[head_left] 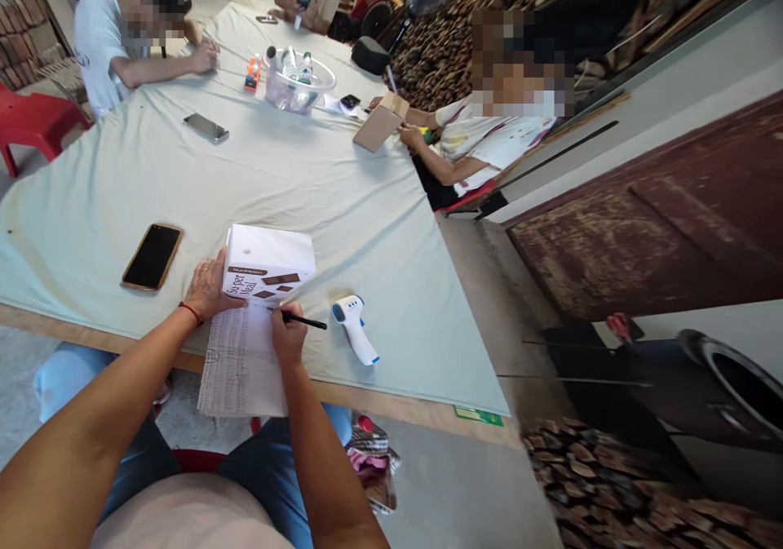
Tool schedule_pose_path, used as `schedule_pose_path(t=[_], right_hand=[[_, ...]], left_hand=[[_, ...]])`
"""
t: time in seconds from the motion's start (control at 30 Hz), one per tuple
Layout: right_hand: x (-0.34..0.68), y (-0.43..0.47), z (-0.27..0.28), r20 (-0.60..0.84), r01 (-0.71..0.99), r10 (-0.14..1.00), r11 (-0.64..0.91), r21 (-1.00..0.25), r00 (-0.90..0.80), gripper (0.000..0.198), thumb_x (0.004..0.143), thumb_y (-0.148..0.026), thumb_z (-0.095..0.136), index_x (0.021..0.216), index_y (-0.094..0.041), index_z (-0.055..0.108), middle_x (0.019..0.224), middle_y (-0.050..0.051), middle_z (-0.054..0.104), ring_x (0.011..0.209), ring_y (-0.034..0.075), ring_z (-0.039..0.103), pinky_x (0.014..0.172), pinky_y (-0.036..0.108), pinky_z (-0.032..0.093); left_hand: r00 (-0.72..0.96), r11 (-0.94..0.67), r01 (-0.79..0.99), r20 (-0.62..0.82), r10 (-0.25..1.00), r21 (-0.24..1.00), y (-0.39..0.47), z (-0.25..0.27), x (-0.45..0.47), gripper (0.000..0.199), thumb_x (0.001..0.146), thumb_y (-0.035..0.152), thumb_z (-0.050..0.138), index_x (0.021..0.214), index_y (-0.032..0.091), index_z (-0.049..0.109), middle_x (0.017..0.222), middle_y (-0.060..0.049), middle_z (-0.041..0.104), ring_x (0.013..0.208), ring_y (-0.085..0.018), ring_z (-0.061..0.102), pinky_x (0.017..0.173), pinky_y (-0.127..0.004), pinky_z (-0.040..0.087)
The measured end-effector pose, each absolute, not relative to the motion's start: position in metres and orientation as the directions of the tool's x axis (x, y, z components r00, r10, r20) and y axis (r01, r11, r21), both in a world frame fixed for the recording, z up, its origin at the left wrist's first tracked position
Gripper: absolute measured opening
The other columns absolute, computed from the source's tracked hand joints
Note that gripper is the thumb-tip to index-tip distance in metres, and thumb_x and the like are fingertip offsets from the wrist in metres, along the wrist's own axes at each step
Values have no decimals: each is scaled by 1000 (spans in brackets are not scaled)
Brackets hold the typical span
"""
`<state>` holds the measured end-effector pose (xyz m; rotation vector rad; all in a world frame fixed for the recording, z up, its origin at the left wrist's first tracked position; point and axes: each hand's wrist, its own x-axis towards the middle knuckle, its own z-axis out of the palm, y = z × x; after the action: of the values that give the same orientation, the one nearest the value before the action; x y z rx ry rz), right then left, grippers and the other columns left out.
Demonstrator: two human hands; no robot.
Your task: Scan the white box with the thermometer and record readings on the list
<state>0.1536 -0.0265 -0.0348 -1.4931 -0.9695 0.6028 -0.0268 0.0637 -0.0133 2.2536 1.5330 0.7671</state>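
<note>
A white box (269, 259) with brown print reading "Super Meal" stands near the table's front edge. My left hand (210, 286) grips its left side, thumb along the lower front edge. Between the fingers of my right hand (289, 335) is a black pen (309, 320), its tip by the box's lower front. A sheet of paper (241, 369) covered in writing lies under both hands and hangs over the table edge. Right of my right hand lies a white and blue infrared thermometer (356, 329). A black phone in an orange-brown case (152, 257) rests left of the box.
Farther along the cloth-covered table (379, 231) are a silver phone (206, 127), a clear basin of bottles (298, 99) and an orange item (253, 73). At the right a person handles a cardboard box (379, 122). Other people sit at the left and far end. Firewood (587, 484) lies lower right.
</note>
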Motion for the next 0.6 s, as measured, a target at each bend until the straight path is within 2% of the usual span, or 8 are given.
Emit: schedule_pose_path(t=[0.27,0.6], right_hand=[[154,-26,-32,160,212,798,42,-976,581,19,75,-41,53,69,-24,47,62,-5,45,62,13,42,61,27,39],[154,-25,-35,167,241,816,35,-970,554,19,76,-42,52,70,-24,46,62,-5,48,64,14,44,63,27,42]], left_hand=[[284,-398,738,284,916,544,64,-17,-27,111,46,47,92,140,16,41,125,-15,59,121,-38,54,110,-53,35],[291,-399,760,281,915,514,64,-15,-27,100,49,47,91,132,14,47,126,-18,59,122,-39,54,109,-55,36]])
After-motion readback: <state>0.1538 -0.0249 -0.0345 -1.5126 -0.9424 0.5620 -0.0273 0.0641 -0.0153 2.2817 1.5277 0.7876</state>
